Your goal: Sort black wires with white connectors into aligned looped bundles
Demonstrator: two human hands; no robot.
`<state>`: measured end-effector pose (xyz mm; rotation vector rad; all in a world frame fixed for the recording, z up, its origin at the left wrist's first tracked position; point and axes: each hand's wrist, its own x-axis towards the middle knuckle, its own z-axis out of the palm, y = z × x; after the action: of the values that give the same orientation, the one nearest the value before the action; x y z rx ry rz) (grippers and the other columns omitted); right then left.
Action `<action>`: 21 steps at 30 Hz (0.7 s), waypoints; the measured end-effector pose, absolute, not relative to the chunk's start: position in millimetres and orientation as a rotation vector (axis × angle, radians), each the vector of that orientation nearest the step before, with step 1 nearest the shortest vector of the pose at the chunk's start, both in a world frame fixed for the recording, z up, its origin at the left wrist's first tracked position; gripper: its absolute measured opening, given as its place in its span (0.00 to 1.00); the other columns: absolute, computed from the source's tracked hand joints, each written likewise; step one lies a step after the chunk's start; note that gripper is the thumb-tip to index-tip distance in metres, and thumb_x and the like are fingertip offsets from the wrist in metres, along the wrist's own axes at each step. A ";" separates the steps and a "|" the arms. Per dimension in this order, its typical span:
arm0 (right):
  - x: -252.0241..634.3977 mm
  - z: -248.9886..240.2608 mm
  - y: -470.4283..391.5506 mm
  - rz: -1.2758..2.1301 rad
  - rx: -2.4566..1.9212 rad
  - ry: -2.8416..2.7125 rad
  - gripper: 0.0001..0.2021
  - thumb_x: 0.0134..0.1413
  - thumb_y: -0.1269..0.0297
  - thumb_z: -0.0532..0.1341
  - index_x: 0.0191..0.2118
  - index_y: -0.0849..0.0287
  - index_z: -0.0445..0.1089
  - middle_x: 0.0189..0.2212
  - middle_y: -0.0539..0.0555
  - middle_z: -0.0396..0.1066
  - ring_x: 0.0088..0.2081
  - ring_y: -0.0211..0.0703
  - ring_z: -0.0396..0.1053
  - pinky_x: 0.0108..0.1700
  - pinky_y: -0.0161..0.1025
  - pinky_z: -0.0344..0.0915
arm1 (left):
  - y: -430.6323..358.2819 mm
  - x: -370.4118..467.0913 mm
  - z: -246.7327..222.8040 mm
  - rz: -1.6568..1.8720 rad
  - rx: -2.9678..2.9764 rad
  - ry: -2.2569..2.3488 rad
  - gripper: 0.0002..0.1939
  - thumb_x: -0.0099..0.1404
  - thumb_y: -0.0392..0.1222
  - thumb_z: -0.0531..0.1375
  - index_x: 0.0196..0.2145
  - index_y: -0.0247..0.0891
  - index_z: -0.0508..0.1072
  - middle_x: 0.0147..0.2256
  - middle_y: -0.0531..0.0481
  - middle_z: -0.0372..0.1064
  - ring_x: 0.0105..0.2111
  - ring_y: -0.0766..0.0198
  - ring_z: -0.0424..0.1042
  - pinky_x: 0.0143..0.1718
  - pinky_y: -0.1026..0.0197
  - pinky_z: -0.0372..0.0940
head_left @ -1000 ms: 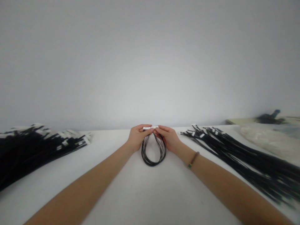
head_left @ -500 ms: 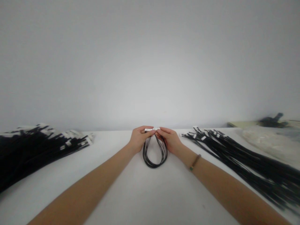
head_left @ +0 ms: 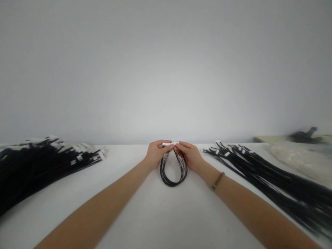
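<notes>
Between my hands a black cable bundle [head_left: 173, 184] hangs in a teardrop loop, its lower part over the white table. White connectors [head_left: 167, 144] show at the two ends, close together at the top. My left hand [head_left: 155, 153] pinches the left end between thumb and fingers. Gripping the right end is my right hand [head_left: 190, 155], its thumb and fingertips pressed near the white pieces. The fingertips nearly meet and partly hide the connectors, so I cannot tell whether the ends are joined.
A thick pile of black cables [head_left: 38, 173] with white connectors lies at the left. More black cables [head_left: 259, 169] spread along the right. Behind those is a clear plastic bag [head_left: 293, 157], with a dark object [head_left: 306, 135] farther back. A pale wall rises behind the white table [head_left: 166, 218].
Everything in view has shifted slightly to the right, as if the camera turned a little. Both hands keep the same hold on the looped cable bundle.
</notes>
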<state>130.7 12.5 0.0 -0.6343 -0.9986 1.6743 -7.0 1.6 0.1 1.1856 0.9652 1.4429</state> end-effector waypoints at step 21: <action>141.2 -2.7 23.0 1.664 -0.722 -0.771 0.15 0.31 0.71 0.64 0.29 0.58 0.61 0.25 0.52 0.69 0.34 0.43 0.68 0.39 0.42 0.65 | -55.5 -140.9 217.5 1.195 1.555 2.017 0.18 0.50 0.41 0.57 0.31 0.18 0.69 0.21 0.48 0.66 0.26 0.69 0.67 0.31 0.63 0.58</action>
<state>141.2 23.0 -2.7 -0.7223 -0.7706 1.6637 -140.9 -55.5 217.5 1.5548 2.0171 1.1949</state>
